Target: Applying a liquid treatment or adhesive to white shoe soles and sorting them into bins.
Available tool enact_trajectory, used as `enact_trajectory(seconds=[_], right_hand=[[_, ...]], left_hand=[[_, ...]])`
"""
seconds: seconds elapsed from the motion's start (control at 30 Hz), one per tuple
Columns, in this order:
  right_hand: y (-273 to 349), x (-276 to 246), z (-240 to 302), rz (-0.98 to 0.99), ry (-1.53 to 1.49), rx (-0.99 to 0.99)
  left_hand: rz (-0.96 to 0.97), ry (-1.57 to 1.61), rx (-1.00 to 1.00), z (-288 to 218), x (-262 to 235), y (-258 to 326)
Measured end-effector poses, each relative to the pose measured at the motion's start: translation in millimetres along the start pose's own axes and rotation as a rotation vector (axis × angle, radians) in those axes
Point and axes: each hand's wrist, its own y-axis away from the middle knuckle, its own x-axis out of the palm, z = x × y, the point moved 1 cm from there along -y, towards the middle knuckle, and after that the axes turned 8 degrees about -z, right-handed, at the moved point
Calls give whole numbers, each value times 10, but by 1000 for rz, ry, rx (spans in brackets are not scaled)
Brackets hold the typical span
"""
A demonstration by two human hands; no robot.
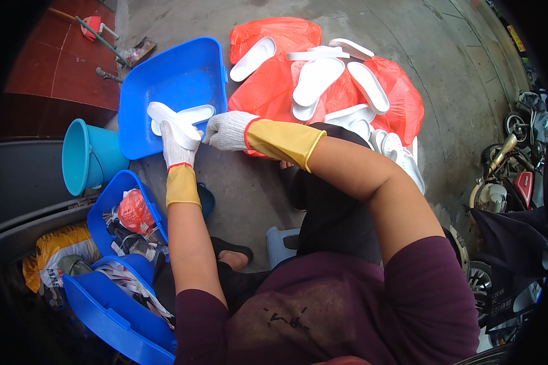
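Note:
A white shoe sole [172, 123] is held up at the near edge of a blue basin [164, 73], gripped from below by my left hand [179, 153]. My right hand [228, 130] is just right of the sole's near end, its fingers curled closed; what they hold, if anything, is hidden. Both hands wear white knit gloves with yellow cuffs. Another white sole [200, 114] lies in the basin, partly behind the held one. Ahead and to the right, several white soles [318, 82] lie heaped on red plastic bags [259, 91].
A teal bucket [76, 158] stands left of the basin. Nearer me are blue bins [103, 310] holding odds and ends, and a yellow-and-white sack [64, 246]. A light blue stool [277, 243] is beneath me. Motorcycles [499, 188] stand at the right.

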Motion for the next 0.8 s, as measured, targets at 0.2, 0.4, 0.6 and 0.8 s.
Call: enact_trajectory(seconds=[0.2, 0.4, 0.6, 0.8], right_hand=[[248, -1838, -1889, -606, -112, 353], [904, -2233, -4091, -636, 45, 594], [658, -1653, -3816, -796, -545, 1081], [1060, -946, -3737, -827, -911, 717]], left_hand=[[-247, -1074, 474, 442, 982, -95], [524, -1227, 371, 1687, 2155, 515], [595, -1426, 318, 1873, 2260, 488], [830, -1459, 231, 2031, 2506, 579]])
